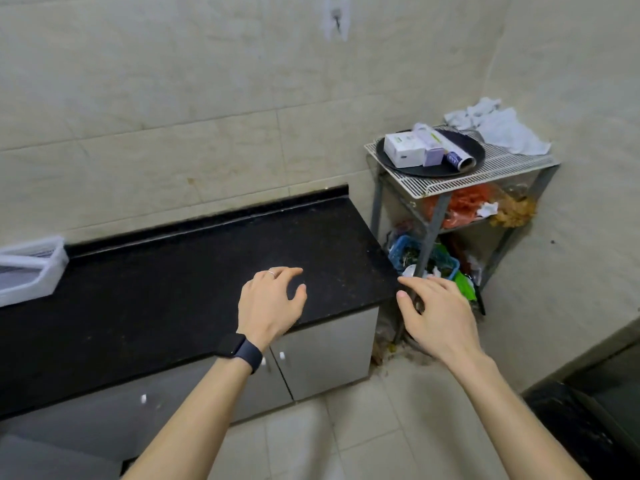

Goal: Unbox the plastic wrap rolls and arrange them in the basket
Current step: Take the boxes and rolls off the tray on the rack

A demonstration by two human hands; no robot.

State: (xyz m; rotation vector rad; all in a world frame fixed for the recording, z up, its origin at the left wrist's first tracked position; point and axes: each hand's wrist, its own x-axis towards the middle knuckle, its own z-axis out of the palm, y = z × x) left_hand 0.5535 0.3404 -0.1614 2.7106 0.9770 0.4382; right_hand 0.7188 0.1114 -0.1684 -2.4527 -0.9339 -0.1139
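Now, boxes: a white box (403, 149) and a long lilac-ended box (431, 147) lie side by side, touching, both looking unopened.
Roll: a loose roll (457, 158) with blue print at its near end lies just right of the lilac box, its hollow core facing the camera.
Tray: a round black tray (464, 142) carries both boxes and the roll.
Rack: a white wire rack (502, 168) holds the tray on its top shelf, just past the bench's right end, with a crumpled white cloth (498, 128) behind the tray.
Basket: a white mesh basket (31, 268) sits at the far left of the bench, cut off by the frame edge, well apart from the tray.
Bench: black speckled bench (173, 278) over grey cupboard doors (325, 351).
Left hand: the left hand (270, 299) is over the bench, fingers spread and loosely bent, holding nothing; a dark watch (240, 351) is on the wrist.
Right hand: the right hand (436, 313) is off the bench's right corner, below the rack's top shelf in the picture, fingers spread, holding nothing.
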